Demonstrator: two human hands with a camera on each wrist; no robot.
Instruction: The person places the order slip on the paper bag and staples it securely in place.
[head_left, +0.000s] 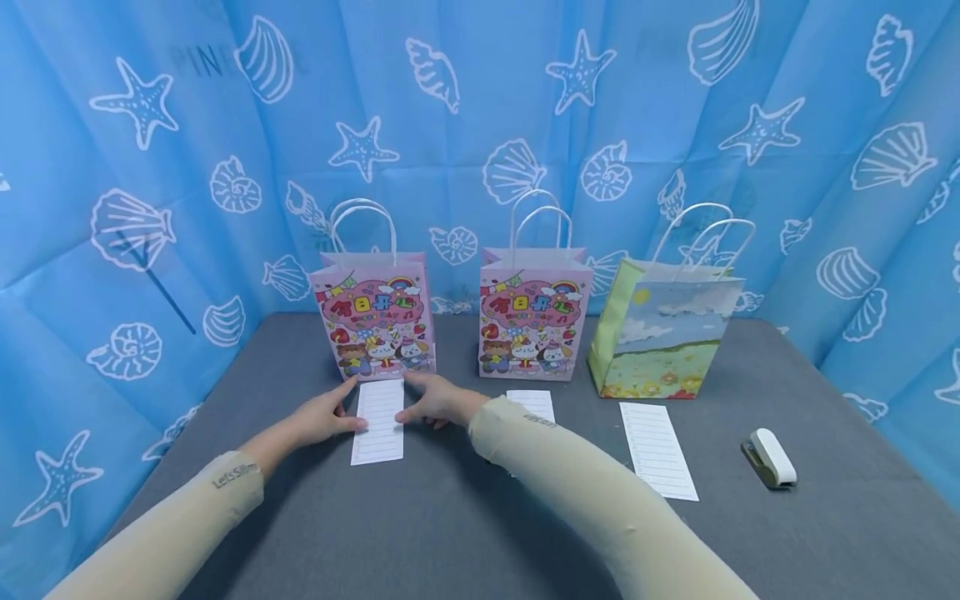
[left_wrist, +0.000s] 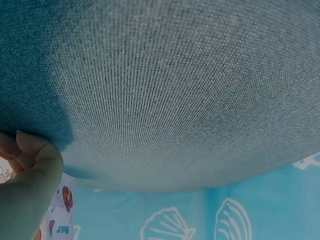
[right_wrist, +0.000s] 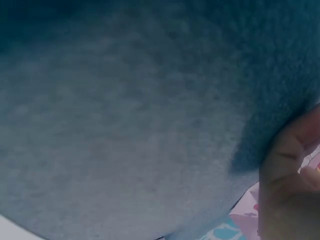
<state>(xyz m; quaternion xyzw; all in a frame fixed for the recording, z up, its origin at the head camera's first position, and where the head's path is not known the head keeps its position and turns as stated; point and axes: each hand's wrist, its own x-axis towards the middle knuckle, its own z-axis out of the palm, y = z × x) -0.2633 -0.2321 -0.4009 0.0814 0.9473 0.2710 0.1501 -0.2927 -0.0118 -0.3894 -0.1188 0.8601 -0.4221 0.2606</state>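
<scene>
A white lined paper strip (head_left: 378, 437) lies on the table just in front of the left pink gift bag (head_left: 378, 321). My left hand (head_left: 324, 415) touches its left edge, thumb at the side and index finger near the top corner. On the opposite edge, my right hand (head_left: 441, 400) touches the strip with thumb and index finger spread apart. In the left wrist view, the left hand (left_wrist: 37, 160) shows at the lower left edge with the bag's print behind it. Part of the right hand (right_wrist: 287, 175) appears at the right side of the right wrist view.
A second pink gift bag (head_left: 531, 321) and a green landscape-print bag (head_left: 663, 333) stand further right. My right forearm partly covers another paper strip (head_left: 531, 402). A third strip (head_left: 658, 450) lies before the green bag, and a white stapler (head_left: 772, 458) is beyond it.
</scene>
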